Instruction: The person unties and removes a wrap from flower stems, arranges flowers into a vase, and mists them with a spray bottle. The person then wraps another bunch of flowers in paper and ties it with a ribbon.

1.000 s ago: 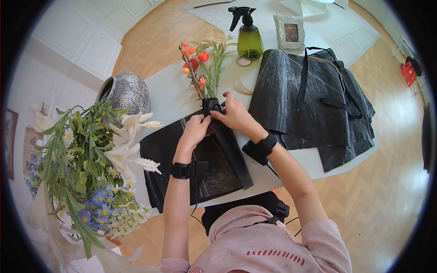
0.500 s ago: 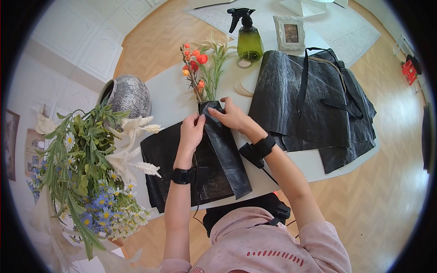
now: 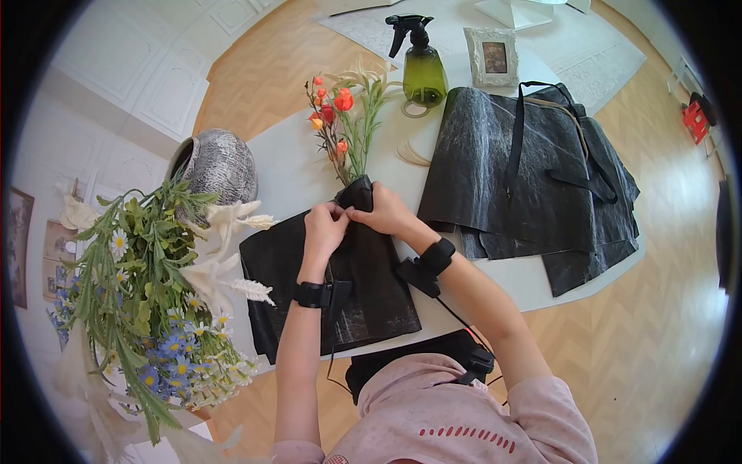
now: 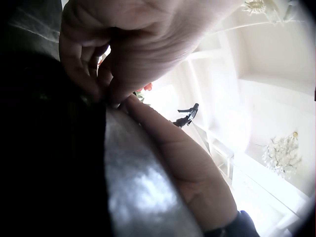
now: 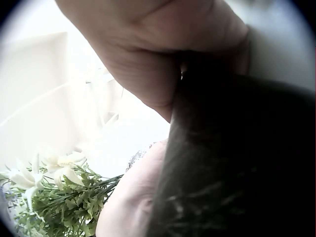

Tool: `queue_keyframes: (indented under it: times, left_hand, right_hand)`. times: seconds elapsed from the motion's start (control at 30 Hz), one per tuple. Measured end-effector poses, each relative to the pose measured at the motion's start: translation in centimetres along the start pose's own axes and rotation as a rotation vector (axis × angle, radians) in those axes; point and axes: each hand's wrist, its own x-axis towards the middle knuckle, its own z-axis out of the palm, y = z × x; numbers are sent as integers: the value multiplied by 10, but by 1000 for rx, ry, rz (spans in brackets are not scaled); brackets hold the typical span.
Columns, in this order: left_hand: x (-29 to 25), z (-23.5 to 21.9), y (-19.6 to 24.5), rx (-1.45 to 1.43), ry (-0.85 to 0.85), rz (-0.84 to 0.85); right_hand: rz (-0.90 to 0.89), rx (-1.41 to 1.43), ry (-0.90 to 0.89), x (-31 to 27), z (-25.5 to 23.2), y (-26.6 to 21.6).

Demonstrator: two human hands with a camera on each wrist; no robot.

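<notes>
A black glossy sheet [image 3: 376, 286], like wrapping paper, is folded around the stems of a small bunch of orange and red flowers [image 3: 342, 100] with green sprigs. Both hands meet at the gathered top of the wrap, just below the flowers. My left hand [image 3: 325, 228] pinches the sheet's edge between thumb and fingers; the left wrist view shows those fingertips close together on the fold [image 4: 143, 187]. From the other side my right hand [image 3: 384, 213] grips the wrap, its thumb near the left thumb. In the right wrist view the dark sheet hides most of the right fingers.
More black sheets [image 3: 525, 178] with a black ribbon [image 3: 514, 143] lie to the right. Behind stand a green spray bottle [image 3: 423, 73] and a white picture frame [image 3: 492, 56]. On the left are a grey textured vase [image 3: 222, 166] and a large bunch of flowers [image 3: 154, 301].
The right flap of the black sheet has been folded over leftward and now lies broader and flatter. Both hands have shifted slightly down, the right one more, staying at the wrap's top.
</notes>
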Motion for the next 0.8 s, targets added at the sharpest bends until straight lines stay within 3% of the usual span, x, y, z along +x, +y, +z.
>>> queue_keyframes:
  times: [0.03, 0.1, 0.13, 0.23, 0.27, 0.3, 0.37, 0.4, 0.43, 0.5, 0.57, 0.63, 0.67, 0.7, 0.77, 0.8]
  left_hand:
    - [1, -2, -2, -1, 1, 1]
    - [5, -5, -8, 60, 236, 303]
    - [8, -9, -13, 183, 279, 424]
    - [20, -20, -24, 228, 301, 574]
    - [20, -26, -26, 80, 167, 472]
    - [19, -35, -23, 80, 168, 473]
    - [19, -56, -19, 252, -145, 157]
    - [20, -58, -28, 331, -101, 283]
    - [22, -65, -36, 331, -103, 282]
    - [17, -83, -30, 532, -395, 108]
    - [13, -97, -56, 552, -325, 99]
    - [9, -112, -63, 323, -409, 192]
    - [5, -122, -54, 267, -532, 61]
    - [-1, -124, -49, 268, -530, 59]
    - [-17, -122, -38, -153, -621, 178]
    - [-21, -122, -29, -155, -620, 175]
  right_hand:
    - [-1, -1, 1, -2, 0, 0]
    - [-31, 38, 44, -5, 1, -2]
    - [-33, 37, 43, -5, 1, -1]
    - [-44, 34, 50, -6, -1, 2]
    - [-54, 39, 61, -7, -3, 1]
    - [-65, 43, 73, -8, -4, 0]
    - [-73, 55, 77, -6, -4, 1]
    - [-77, 68, 77, -7, -4, 3]
    - [-75, 69, 76, -6, -2, 5]
    - [-100, 91, 92, -5, -1, 8]
    - [-96, 94, 89, -4, -1, 10]
    - [-95, 98, 85, -3, -1, 10]
    - [-92, 90, 80, -3, 0, 10]
    - [-90, 82, 74, -2, 0, 10]
    - [-104, 80, 85, -5, 0, 8]
    - [-113, 74, 98, -6, -1, 6]
